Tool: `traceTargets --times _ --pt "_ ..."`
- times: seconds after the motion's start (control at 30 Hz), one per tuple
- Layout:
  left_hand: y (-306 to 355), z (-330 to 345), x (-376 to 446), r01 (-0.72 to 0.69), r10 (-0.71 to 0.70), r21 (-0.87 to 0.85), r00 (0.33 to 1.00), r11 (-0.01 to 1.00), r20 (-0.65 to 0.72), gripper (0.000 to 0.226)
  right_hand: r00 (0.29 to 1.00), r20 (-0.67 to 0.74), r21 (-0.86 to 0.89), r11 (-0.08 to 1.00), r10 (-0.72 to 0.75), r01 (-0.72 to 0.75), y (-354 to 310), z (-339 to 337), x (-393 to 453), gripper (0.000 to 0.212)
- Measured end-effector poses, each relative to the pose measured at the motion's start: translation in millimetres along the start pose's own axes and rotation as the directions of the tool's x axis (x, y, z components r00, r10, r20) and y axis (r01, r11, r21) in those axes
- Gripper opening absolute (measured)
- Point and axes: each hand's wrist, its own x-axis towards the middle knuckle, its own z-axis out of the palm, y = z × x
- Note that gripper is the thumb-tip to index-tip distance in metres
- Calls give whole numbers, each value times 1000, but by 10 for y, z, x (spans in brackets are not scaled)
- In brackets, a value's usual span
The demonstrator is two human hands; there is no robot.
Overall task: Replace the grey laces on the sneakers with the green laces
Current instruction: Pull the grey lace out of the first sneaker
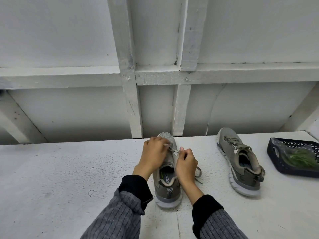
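Observation:
A grey sneaker stands on the white table in front of me, heel towards me. My left hand and my right hand are both over its lacing area, fingers curled, each pinching the grey lace. A loose end of that lace trails on the table to the sneaker's right. The second grey sneaker lies further right, laced in grey. Green laces sit in a clear bag inside a dark basket.
The dark perforated basket stands at the table's right edge. A white panelled wall rises directly behind the table. Bare white tabletop stretches to the left of the sneaker.

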Motion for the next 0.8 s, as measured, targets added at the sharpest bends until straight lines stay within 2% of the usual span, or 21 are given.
traceTargets --times 0.03,0.1,0.2,0.27,0.33,0.4,0.47,0.6,0.7,0.73,0.8 --pt "28 23 14 -23 16 112 998 993 61 23 1000 1 -4 1000 3 -3 0 1 1 36" --pt "38 60 18 -24 -5 229 992 973 125 24 1000 5 -6 1000 8 -8 3 9 2 37" --pt "43 76 -4 -20 -19 307 992 952 124 26 1000 0 -3 1000 10 -10 1 13 7 36" --pt "12 91 -9 -22 -8 287 994 958 106 25 1000 -1 -10 1000 7 -7 -6 5 4 35" --pt "-30 121 -8 -25 18 100 997 995 69 19 1000 3 -17 1000 6 -6 -16 -7 -2 34" --pt "-47 126 -30 7 -2 -219 1000 976 26 12 1000 5 -23 1000 0 0 -16 -9 0 34" --pt "-23 84 -69 69 -67 -454 998 888 21 14 1000 5 -23 1000 -2 2 -17 -10 2 34" --pt "-60 -46 -92 143 -249 -707 967 693 -48 14 1000 15 -4 1000 -9 9 -41 -27 -13 34" --pt "-205 -159 -72 124 -463 -890 880 439 -106 11 1000 14 9 1000 -13 13 -44 -29 -21 35" --pt "-270 -195 -74 115 -537 -917 835 382 -119 10 1000 15 12 1000 -8 8 -40 -25 -19 35" --pt "-415 -242 -102 119 -651 -933 746 339 -141 9 1000 15 11 1000 -4 3 -36 -17 -15 35"
